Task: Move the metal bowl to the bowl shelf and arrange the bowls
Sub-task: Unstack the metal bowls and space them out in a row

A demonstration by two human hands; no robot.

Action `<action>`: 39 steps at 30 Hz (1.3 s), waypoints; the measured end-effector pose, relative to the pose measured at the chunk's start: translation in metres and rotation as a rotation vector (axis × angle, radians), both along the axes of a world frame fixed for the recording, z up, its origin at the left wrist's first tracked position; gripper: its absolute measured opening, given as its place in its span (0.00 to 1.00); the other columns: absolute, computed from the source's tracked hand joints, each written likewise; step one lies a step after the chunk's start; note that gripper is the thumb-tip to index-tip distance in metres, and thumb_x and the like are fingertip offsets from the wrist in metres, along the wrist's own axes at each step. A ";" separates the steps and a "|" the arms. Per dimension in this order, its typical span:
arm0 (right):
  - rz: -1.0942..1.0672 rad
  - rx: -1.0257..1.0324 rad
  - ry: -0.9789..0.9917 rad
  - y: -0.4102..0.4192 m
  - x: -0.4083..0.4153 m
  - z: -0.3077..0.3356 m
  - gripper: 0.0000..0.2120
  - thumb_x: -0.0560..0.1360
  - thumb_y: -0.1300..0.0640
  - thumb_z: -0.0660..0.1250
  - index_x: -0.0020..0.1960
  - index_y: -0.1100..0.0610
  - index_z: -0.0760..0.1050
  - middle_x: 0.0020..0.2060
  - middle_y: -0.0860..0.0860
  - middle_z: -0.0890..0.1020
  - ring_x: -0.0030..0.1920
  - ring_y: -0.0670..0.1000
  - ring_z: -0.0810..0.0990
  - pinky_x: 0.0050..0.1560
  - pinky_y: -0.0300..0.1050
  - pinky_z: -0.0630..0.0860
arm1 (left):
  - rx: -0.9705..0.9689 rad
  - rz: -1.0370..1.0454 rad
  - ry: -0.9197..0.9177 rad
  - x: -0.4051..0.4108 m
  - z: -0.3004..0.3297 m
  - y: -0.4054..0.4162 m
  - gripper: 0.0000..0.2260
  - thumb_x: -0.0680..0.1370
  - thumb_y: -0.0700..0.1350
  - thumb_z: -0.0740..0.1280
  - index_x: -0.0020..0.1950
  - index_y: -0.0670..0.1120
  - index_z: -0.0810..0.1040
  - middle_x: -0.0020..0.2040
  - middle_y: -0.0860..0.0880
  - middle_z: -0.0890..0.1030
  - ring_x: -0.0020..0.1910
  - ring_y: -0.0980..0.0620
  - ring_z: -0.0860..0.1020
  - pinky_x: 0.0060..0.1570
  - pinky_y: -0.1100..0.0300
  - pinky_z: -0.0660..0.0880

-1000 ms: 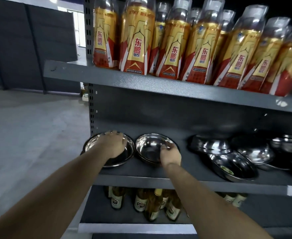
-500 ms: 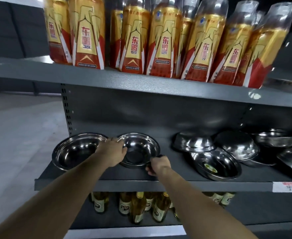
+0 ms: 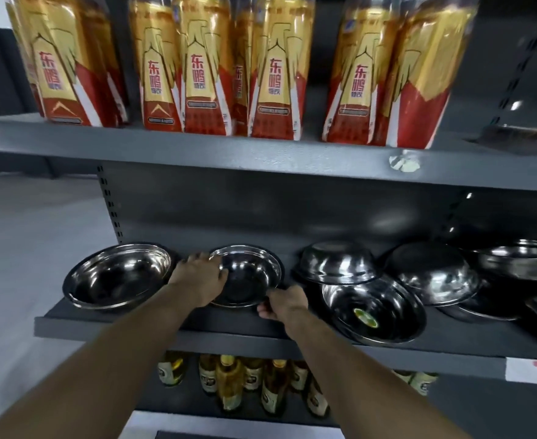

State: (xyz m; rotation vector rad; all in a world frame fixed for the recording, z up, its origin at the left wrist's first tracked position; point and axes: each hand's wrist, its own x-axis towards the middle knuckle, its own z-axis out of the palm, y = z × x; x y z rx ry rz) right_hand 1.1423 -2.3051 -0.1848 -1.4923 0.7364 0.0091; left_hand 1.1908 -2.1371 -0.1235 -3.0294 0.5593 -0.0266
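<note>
Gripping a round, shiny steel bowl (image 3: 248, 275) on the matte grey shelf (image 3: 197, 331), left hand (image 3: 199, 277) and right hand (image 3: 284, 302) clasp its rim.

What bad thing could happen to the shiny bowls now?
The bowl held by both hands, left hand and right hand, sits near the shelf front edge; pulled forward, it might slip off. Pushed right, it could knock the upside-down bowl resting on the sticker bowl.

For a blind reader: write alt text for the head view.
Both hands grip one metal bowl on a grey shelf: left hand at its left rim, right hand at its front-right rim. More bowls sit alongside.
</note>
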 end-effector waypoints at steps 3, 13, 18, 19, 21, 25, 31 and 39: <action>0.052 -0.005 -0.013 -0.008 -0.006 0.003 0.12 0.80 0.57 0.67 0.50 0.67 0.78 0.32 0.57 0.82 0.22 0.49 0.81 0.22 0.39 0.77 | -0.011 -0.025 -0.003 -0.003 -0.001 -0.017 0.23 0.83 0.55 0.51 0.74 0.46 0.67 0.72 0.43 0.70 0.71 0.42 0.68 0.69 0.47 0.66; 0.045 -0.090 -0.057 -0.049 -0.023 0.036 0.11 0.81 0.57 0.64 0.41 0.60 0.73 0.32 0.55 0.79 0.21 0.49 0.78 0.21 0.40 0.77 | -0.068 -0.143 0.008 0.012 0.012 -0.079 0.22 0.82 0.55 0.52 0.72 0.45 0.69 0.70 0.43 0.72 0.69 0.43 0.70 0.67 0.48 0.69; -0.163 -0.123 -0.107 -0.086 -0.037 0.047 0.07 0.80 0.61 0.63 0.46 0.63 0.76 0.31 0.56 0.79 0.20 0.50 0.77 0.20 0.41 0.77 | -0.107 -0.250 0.023 0.011 0.008 -0.118 0.22 0.83 0.55 0.52 0.73 0.46 0.68 0.71 0.44 0.72 0.69 0.43 0.71 0.67 0.49 0.68; -0.202 -0.134 -0.113 -0.093 -0.041 0.048 0.07 0.79 0.61 0.63 0.44 0.62 0.77 0.32 0.56 0.80 0.21 0.50 0.78 0.21 0.41 0.78 | -0.111 -0.269 0.029 0.012 0.007 -0.125 0.23 0.82 0.55 0.52 0.73 0.45 0.68 0.71 0.44 0.72 0.69 0.43 0.71 0.67 0.49 0.68; -0.257 -0.189 -0.103 -0.106 -0.048 0.049 0.08 0.77 0.60 0.64 0.43 0.61 0.79 0.38 0.58 0.84 0.28 0.55 0.82 0.31 0.49 0.83 | -0.116 -0.299 0.047 0.014 0.004 -0.138 0.23 0.82 0.55 0.53 0.74 0.46 0.67 0.72 0.45 0.72 0.70 0.44 0.70 0.68 0.49 0.68; -0.316 -0.176 -0.119 -0.127 -0.053 0.051 0.07 0.77 0.58 0.66 0.49 0.63 0.78 0.43 0.62 0.85 0.29 0.54 0.80 0.29 0.46 0.80 | -0.145 -0.306 0.114 0.016 -0.004 -0.162 0.24 0.82 0.58 0.51 0.74 0.48 0.67 0.70 0.44 0.74 0.68 0.44 0.71 0.65 0.49 0.68; -0.335 -0.200 -0.099 -0.149 -0.048 0.050 0.06 0.79 0.57 0.65 0.44 0.54 0.70 0.35 0.56 0.81 0.24 0.50 0.77 0.25 0.42 0.77 | -0.222 -0.209 0.214 0.026 -0.015 -0.186 0.30 0.81 0.62 0.47 0.74 0.44 0.66 0.71 0.39 0.73 0.71 0.40 0.70 0.69 0.47 0.62; -0.357 -0.305 -0.015 -0.155 -0.034 0.042 0.27 0.77 0.42 0.67 0.67 0.61 0.73 0.33 0.51 0.81 0.24 0.48 0.77 0.22 0.37 0.75 | -0.407 -0.145 0.300 0.022 -0.031 -0.200 0.33 0.80 0.65 0.46 0.74 0.42 0.65 0.73 0.39 0.71 0.74 0.44 0.66 0.76 0.49 0.53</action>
